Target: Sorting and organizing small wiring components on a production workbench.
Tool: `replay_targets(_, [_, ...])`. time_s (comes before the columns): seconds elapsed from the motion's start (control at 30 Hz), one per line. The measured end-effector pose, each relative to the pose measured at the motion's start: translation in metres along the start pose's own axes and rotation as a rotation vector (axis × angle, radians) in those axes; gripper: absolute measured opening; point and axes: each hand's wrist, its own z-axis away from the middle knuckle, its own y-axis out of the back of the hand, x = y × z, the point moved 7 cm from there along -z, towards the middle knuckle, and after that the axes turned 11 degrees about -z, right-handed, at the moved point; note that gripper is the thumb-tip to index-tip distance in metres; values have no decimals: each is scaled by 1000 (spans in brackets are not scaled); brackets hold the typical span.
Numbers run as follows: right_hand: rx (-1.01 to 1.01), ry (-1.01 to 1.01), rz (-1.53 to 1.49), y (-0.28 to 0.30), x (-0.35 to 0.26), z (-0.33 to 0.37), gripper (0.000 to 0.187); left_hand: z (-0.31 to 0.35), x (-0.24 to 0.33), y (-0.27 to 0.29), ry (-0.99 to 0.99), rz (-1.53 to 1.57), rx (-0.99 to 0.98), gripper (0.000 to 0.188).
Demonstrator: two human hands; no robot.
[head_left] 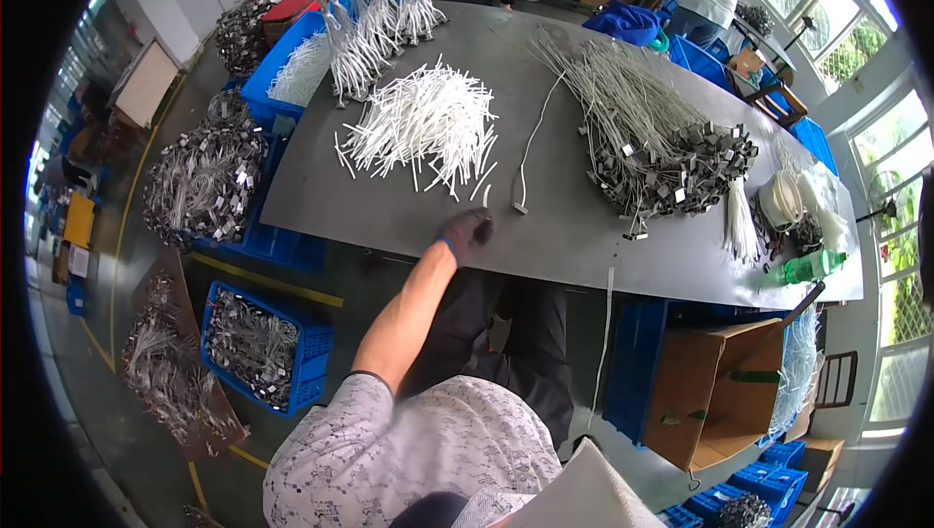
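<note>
Just at the near edge of the worktop (555,251), the gloved left hand (468,233) reaches over the grey surface, its fingers bent together and pointing away from the body. One short white tube (486,197) lies right at the fingertips, straight ahead of them, its long axis running roughly away from the person, in line with the reach; whether the fingers pinch it or merely meet its near end, I cannot tell. Beyond it, ahead and to the left, spreads the loose pile of white tubes (423,124), its nearest pieces straggling toward the hand. To the right of the hand, near but apart from it, a single thin cable (526,153) lies by itself, also stretching away from the person with a slight bend, its metal connector (520,208) at the near end, closest to the fingers. Farther right, well apart, sits the big heap of cables (671,158), with most of its metal ends turned toward the person. The left hand is the nearer one to tube and connector alike; the right hand is out of view.
</note>
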Motion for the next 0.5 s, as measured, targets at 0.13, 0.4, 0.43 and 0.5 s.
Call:
replay_targets(0.13, [600,-28,-560,73,-64,37,24,27,-32,-71,-49,129,-224,11])
replay_targets(0.4, [666,-16,-373,255,-158,0,27,53,10,-186,-410,142,-47,11])
replay_targets(0.43, [662,9,-360,258,-154,-1,26,60,29,-184,-540,209,-9,12])
replay_targets(0.5, [650,39,-352,252,-146,-3,26,79,57,-177,-644,155,80,13])
